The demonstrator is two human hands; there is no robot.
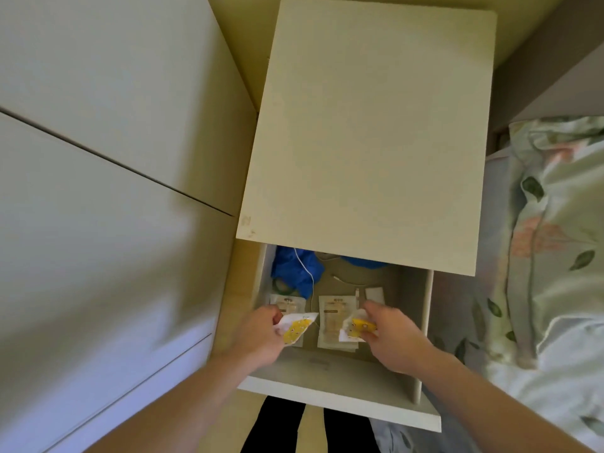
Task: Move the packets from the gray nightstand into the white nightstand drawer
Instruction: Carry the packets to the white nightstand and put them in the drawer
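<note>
The white nightstand [369, 132] stands in front of me with its drawer [340, 384] pulled out. My left hand [261, 335] pinches a white and yellow packet [295, 328] over the drawer's left side. Over the right side my right hand [395, 338] pinches a second white and yellow packet [358, 328]. On the drawer floor lie two pale beige packets, one at the left [289, 304] and one in the middle [333, 318], partly under the held ones. The gray nightstand is out of view.
Blue cloth [294, 269], a white cable [309, 273] and a small white item [374, 294] lie at the drawer's back. White wardrobe doors [98, 191] stand close on the left. A bed with floral bedding [555, 240] runs along the right.
</note>
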